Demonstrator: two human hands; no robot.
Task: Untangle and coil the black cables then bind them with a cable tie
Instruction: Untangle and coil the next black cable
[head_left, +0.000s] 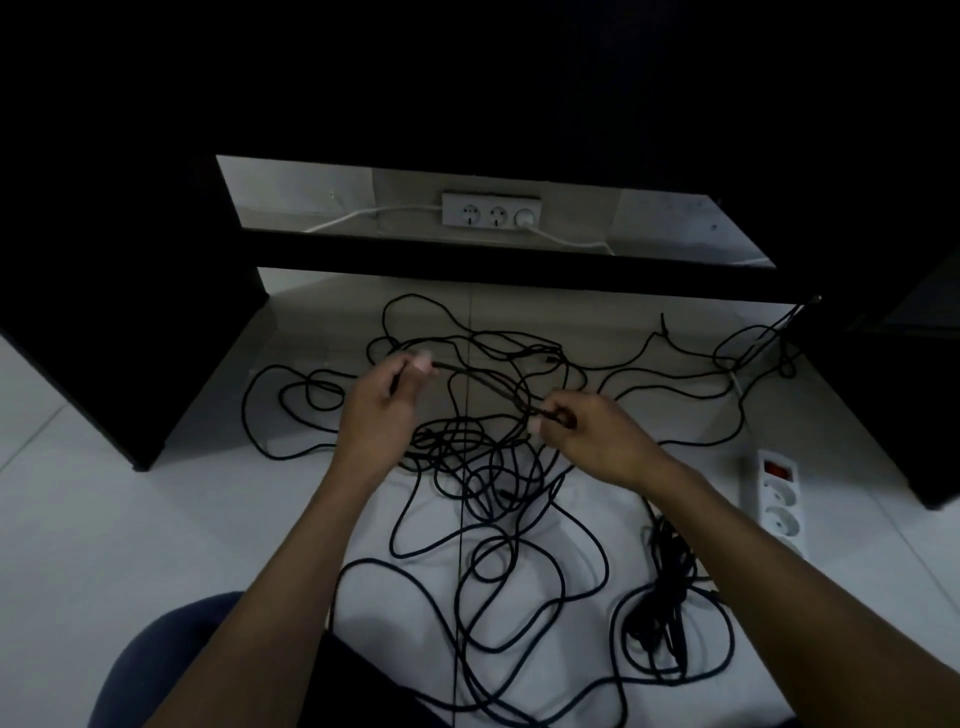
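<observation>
Long black cables (483, 519) sprawl in tangled loops over the white floor, from under the dark desk to my knees. My left hand (382, 405) is raised above the tangle and pinches a stretch of black cable between thumb and fingers. My right hand (587, 431) pinches the same stretch lower and to the right, so a short taut length (483, 387) runs between both hands. A denser knot of loops (467, 441) lies right below my hands. A bunched black cable (670, 582) lies at the right. No cable tie can be made out.
A white power strip (779, 499) with a red switch lies on the floor at the right. A white wall socket bar (491, 209) with a white lead sits at the back. Dark desk panels (104, 338) flank both sides. My knee in dark blue cloth (171, 660) is bottom left.
</observation>
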